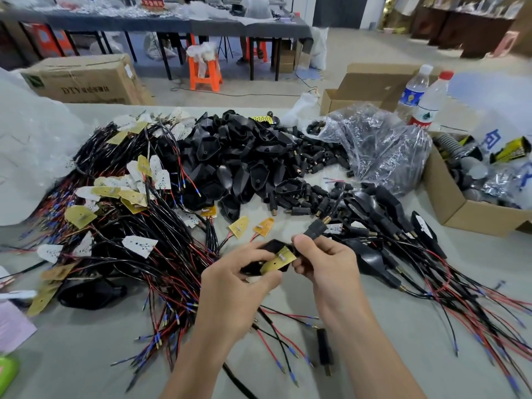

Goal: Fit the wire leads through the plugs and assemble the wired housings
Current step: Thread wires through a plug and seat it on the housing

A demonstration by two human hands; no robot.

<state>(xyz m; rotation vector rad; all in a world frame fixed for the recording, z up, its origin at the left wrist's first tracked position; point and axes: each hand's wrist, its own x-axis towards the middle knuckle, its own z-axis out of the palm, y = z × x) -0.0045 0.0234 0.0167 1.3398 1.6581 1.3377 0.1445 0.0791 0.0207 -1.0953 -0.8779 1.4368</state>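
Forearms enter from 6 o'clock; left hand [239, 280] fingers curled, pinching; right hand [325, 269] at its 3 o'clock, likewise.

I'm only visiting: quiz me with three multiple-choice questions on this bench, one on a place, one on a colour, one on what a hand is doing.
1. Where do the two water bottles stand? A. in the person's hands B. far right, behind the clear bag C. at the near edge
2. What colour is the small board on the housing in the left hand? A. yellow B. green C. white
3. What is the right hand doing? A. lying flat B. pointing C. gripping a black plug
Answers: B, they stand upright beyond the bag; A, its yellow face shows; C, fingers curl round the plug.
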